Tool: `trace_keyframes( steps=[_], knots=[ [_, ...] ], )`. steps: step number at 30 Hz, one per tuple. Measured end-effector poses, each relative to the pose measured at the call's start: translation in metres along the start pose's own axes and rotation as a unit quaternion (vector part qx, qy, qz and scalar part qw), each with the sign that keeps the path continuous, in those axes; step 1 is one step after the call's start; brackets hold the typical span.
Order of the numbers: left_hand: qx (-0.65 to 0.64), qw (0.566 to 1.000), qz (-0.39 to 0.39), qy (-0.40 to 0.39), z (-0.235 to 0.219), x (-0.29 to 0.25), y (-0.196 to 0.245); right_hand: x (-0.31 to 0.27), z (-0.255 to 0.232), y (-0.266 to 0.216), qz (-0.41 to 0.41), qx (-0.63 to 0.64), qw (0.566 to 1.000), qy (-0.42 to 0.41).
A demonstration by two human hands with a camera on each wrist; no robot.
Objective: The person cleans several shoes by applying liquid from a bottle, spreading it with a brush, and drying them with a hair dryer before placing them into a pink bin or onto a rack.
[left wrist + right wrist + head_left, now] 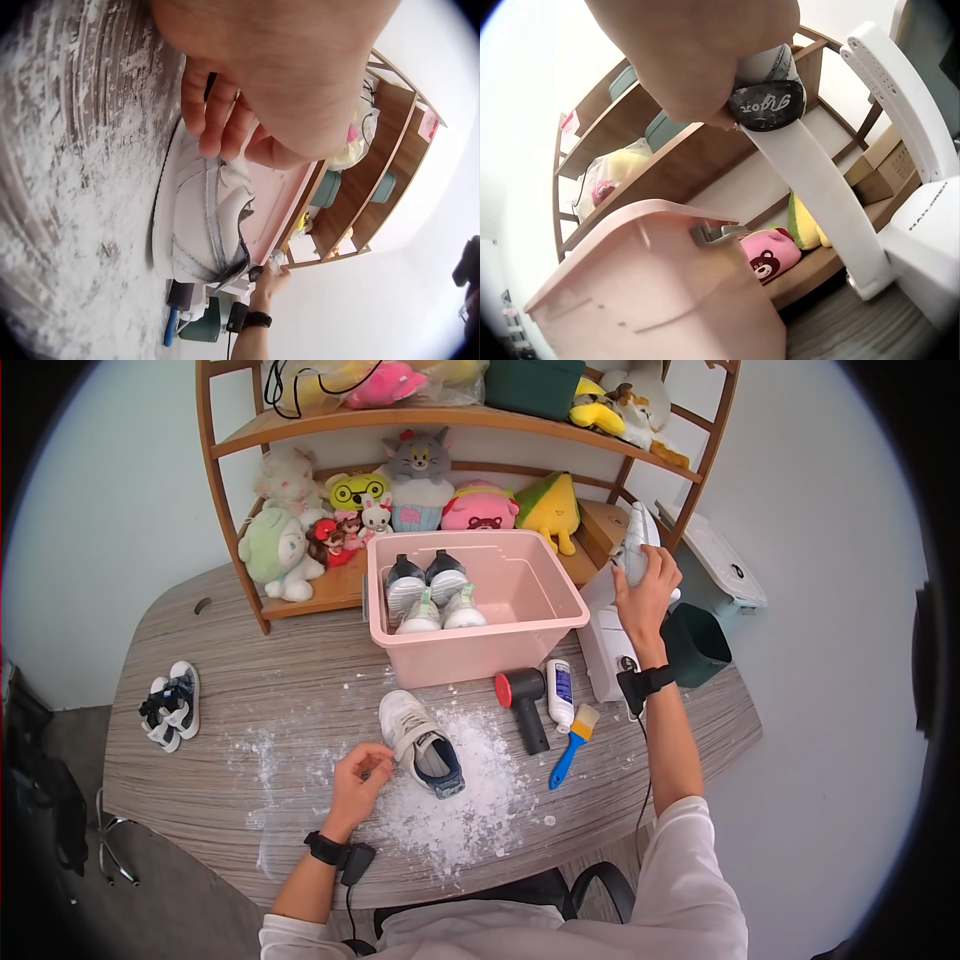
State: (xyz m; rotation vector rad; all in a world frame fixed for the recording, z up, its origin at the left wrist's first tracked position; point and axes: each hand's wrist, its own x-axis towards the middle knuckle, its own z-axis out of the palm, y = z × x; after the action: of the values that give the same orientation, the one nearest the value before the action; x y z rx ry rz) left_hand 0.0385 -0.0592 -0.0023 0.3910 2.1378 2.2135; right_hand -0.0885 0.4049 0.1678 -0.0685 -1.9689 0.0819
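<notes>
My right hand grips a small white shoe at the far right, over a white machine with upright arms. In the right wrist view, the shoe's black heel sits right at the top of one white arm. The shoe's toe is hidden behind the hand. My left hand is beside another white shoe on the table, its fingers loosely bent. Seen from the left wrist, those fingers overlap the front of this shoe, with nothing held between them.
White powder is spread over the table around the shoe. A pink bin holds several shoes. Nearby lie a black-and-red handheld device, a white bottle and a blue-handled brush. Small dark shoes stand left; plush toys fill a wooden shelf.
</notes>
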Motion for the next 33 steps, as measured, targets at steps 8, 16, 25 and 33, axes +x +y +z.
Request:
trace_keyframes(
  steps=[8, 16, 25, 33],
  knots=[
    [0.007, 1.0, -0.006, 0.0, 0.0, 0.0, -0.002, -0.006, -0.006, -0.011, -0.102, -0.045, 0.993, -0.036],
    [0.003, 1.0, -0.003, 0.005, -0.001, -0.001, -0.003, -0.061, 0.001, -0.015, -0.065, 0.005, 0.997, -0.037],
    [0.02, 1.0, -0.012, -0.002, -0.002, 0.0, -0.006, -0.105, -0.018, -0.028, -0.035, -0.003, 0.994, -0.1],
    [0.096, 0.995, 0.03, -0.002, 0.01, -0.002, 0.009, -0.144, -0.07, -0.022, 0.025, 0.12, 0.939, -0.32]
  ],
)
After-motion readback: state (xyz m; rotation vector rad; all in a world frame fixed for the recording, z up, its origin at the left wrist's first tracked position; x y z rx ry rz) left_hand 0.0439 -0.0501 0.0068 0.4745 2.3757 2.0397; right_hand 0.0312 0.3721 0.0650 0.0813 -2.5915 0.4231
